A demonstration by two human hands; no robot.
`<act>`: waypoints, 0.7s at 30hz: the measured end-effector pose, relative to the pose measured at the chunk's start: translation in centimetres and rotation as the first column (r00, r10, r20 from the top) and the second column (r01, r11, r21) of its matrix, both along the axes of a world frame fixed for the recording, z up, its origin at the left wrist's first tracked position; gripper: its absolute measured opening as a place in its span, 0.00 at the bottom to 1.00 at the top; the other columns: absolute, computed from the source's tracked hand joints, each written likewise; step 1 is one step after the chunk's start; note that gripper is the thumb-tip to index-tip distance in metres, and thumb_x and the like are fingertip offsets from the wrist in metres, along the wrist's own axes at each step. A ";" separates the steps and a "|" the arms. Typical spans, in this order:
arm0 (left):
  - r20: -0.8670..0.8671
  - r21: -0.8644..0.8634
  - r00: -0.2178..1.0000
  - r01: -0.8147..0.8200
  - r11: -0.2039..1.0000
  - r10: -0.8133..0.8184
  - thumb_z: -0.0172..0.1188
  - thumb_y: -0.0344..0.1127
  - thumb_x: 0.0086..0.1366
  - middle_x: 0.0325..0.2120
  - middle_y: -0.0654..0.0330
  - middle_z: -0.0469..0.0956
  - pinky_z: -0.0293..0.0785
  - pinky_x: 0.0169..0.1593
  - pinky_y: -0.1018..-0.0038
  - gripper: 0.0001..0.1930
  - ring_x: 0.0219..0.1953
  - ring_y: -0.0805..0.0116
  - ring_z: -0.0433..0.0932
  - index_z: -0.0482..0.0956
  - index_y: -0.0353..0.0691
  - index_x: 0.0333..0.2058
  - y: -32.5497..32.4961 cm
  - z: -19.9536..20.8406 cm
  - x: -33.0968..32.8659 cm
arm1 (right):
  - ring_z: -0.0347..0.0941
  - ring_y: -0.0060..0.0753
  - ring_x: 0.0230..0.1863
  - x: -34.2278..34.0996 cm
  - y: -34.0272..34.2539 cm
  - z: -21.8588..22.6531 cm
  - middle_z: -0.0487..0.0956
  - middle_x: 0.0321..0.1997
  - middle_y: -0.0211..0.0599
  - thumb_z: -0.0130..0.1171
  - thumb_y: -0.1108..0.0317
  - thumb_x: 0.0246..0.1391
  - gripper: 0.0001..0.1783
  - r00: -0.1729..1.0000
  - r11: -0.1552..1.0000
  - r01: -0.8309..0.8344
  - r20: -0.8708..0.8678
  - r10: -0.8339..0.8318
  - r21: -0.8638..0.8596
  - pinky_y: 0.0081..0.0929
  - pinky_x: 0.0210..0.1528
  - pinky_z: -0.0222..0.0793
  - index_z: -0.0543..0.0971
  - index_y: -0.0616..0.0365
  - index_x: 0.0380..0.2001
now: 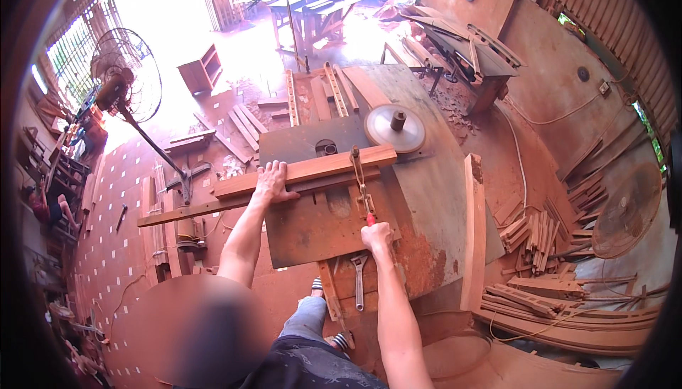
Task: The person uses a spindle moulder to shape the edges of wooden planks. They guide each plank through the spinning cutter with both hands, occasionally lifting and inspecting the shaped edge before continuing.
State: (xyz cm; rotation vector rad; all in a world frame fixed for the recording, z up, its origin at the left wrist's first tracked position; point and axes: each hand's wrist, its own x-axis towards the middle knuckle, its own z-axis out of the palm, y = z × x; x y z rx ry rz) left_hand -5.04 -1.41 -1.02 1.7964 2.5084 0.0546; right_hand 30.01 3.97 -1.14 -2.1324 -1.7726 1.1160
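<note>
A reddish wooden beam (323, 167) lies across the dark metal plate of a machine table (298, 240). My left hand (272, 181) lies on the beam's left half, fingers stretched over the top and thumb spread to the right. Along the beam's near side runs a thinner dark wooden strip (192, 213), which extends further left. Toward the right end, a metal bar clamp (361, 179) sits across the wood. My right hand (377, 235) is closed around its red handle, near the table's front. An adjustable wrench (359, 282) lies just below that hand.
A round metal saw blade (395, 128) lies flat behind the beam's right end. An upright wooden post (474, 233) stands to the right. A pedestal fan (124, 90) is at left. Stacked boards (540, 240) line the right side, and sawdust covers parts of the table.
</note>
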 end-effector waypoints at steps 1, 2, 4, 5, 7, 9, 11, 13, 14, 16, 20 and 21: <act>-0.009 -0.002 1.000 -0.001 1.000 0.001 0.79 0.69 0.43 0.57 0.47 0.71 0.64 0.66 0.43 0.56 0.63 0.43 0.69 0.67 0.36 0.61 -0.1 0.1 0.3 | 0.82 0.68 0.56 0.4 -0.1 -0.1 0.84 0.48 0.72 0.61 0.60 0.53 0.22 1.000 1.000 -0.015 -0.007 0.015 -0.003 0.53 0.58 0.79 0.87 0.70 0.40; -0.012 -0.003 1.000 -0.001 1.000 0.001 0.79 0.69 0.43 0.57 0.47 0.71 0.64 0.66 0.43 0.56 0.63 0.44 0.69 0.67 0.35 0.61 -0.3 0.2 0.3 | 0.82 0.68 0.56 0.6 -0.3 -0.1 0.83 0.49 0.72 0.60 0.61 0.53 0.21 0.999 1.000 -0.030 -0.015 0.030 -0.006 0.52 0.59 0.79 0.87 0.70 0.40; -0.012 -0.011 1.000 0.003 1.000 -0.003 0.79 0.70 0.42 0.57 0.47 0.71 0.65 0.65 0.44 0.57 0.63 0.44 0.69 0.67 0.35 0.61 -0.8 0.4 0.7 | 0.81 0.71 0.54 1.1 -0.6 -0.8 0.84 0.45 0.72 0.58 0.63 0.52 0.19 0.999 0.999 -0.032 -0.007 0.032 0.024 0.53 0.59 0.77 0.88 0.69 0.36; -0.014 -0.013 1.000 0.007 1.000 -0.007 0.79 0.70 0.43 0.57 0.47 0.71 0.65 0.64 0.44 0.57 0.63 0.45 0.69 0.66 0.36 0.62 -1.2 0.4 1.2 | 0.82 0.70 0.54 1.6 -1.0 -1.1 0.84 0.44 0.71 0.58 0.63 0.51 0.19 0.999 0.999 -0.038 -0.004 0.038 0.030 0.53 0.59 0.78 0.88 0.68 0.36; -0.023 -0.013 1.000 0.013 1.000 -0.013 0.78 0.70 0.43 0.57 0.48 0.71 0.65 0.63 0.45 0.57 0.62 0.46 0.70 0.66 0.37 0.63 -2.1 0.3 2.2 | 0.82 0.70 0.52 2.7 -1.9 -1.7 0.85 0.43 0.71 0.58 0.64 0.51 0.18 0.999 0.998 -0.039 0.000 0.039 0.040 0.52 0.59 0.78 0.88 0.68 0.34; -0.009 0.029 1.000 0.030 0.999 -0.030 0.78 0.70 0.43 0.56 0.48 0.71 0.64 0.62 0.45 0.57 0.62 0.46 0.70 0.65 0.39 0.65 -3.1 0.1 3.2 | 0.83 0.69 0.51 3.7 -2.7 -2.1 0.85 0.42 0.70 0.58 0.64 0.50 0.18 1.000 0.998 -0.030 0.000 0.030 0.050 0.51 0.58 0.78 0.88 0.68 0.33; -0.014 0.036 0.999 0.046 0.998 -0.046 0.78 0.69 0.44 0.57 0.50 0.70 0.64 0.61 0.44 0.60 0.62 0.48 0.69 0.61 0.45 0.71 -3.9 -0.1 3.6 | 0.83 0.69 0.51 3.9 -3.2 -1.5 0.85 0.42 0.70 0.58 0.65 0.50 0.17 1.000 0.999 -0.016 -0.006 0.016 0.037 0.51 0.58 0.78 0.88 0.69 0.33; -0.013 0.031 0.998 0.064 0.997 -0.064 0.78 0.68 0.44 0.59 0.51 0.69 0.64 0.61 0.43 0.63 0.63 0.47 0.68 0.58 0.46 0.73 -3.9 -0.2 3.4 | 0.82 0.69 0.53 3.7 -3.2 -1.1 0.84 0.44 0.71 0.59 0.64 0.51 0.18 1.000 1.000 -0.020 -0.001 0.020 0.012 0.52 0.58 0.78 0.88 0.69 0.35; -0.012 0.032 0.997 0.073 0.997 -0.072 0.78 0.68 0.44 0.59 0.52 0.68 0.64 0.62 0.42 0.64 0.64 0.47 0.67 0.57 0.46 0.75 -3.7 -0.3 3.2 | 0.82 0.69 0.55 3.6 -2.9 -1.0 0.84 0.46 0.71 0.59 0.62 0.52 0.19 0.999 0.999 -0.031 0.007 0.032 -0.007 0.53 0.59 0.78 0.87 0.69 0.37; -0.050 0.059 0.998 0.038 0.998 -0.035 0.78 0.69 0.45 0.61 0.52 0.66 0.61 0.65 0.38 0.65 0.66 0.47 0.65 0.54 0.46 0.76 -3.2 -1.2 3.2 | 0.81 0.70 0.56 3.0 -2.3 -0.7 0.84 0.48 0.72 0.60 0.61 0.53 0.21 0.999 0.999 -0.033 0.013 0.033 -0.029 0.54 0.60 0.78 0.87 0.69 0.40; -0.050 0.109 0.997 -0.047 0.993 0.053 0.77 0.69 0.48 0.63 0.53 0.64 0.52 0.70 0.27 0.64 0.69 0.48 0.63 0.54 0.44 0.75 -1.5 -1.3 3.6 | 0.81 0.70 0.56 1.7 -1.0 -0.1 0.84 0.49 0.72 0.60 0.60 0.53 0.21 1.000 0.999 -0.028 0.003 0.028 -0.017 0.53 0.60 0.78 0.87 0.69 0.41; -0.002 0.075 0.998 -0.058 0.995 0.058 0.76 0.68 0.49 0.64 0.52 0.64 0.49 0.71 0.24 0.62 0.70 0.47 0.62 0.55 0.43 0.75 -0.9 -1.1 3.4 | 0.81 0.70 0.56 1.5 -0.6 -0.1 0.84 0.49 0.72 0.61 0.60 0.53 0.22 0.999 0.999 -0.035 0.001 0.035 -0.006 0.53 0.60 0.78 0.87 0.69 0.41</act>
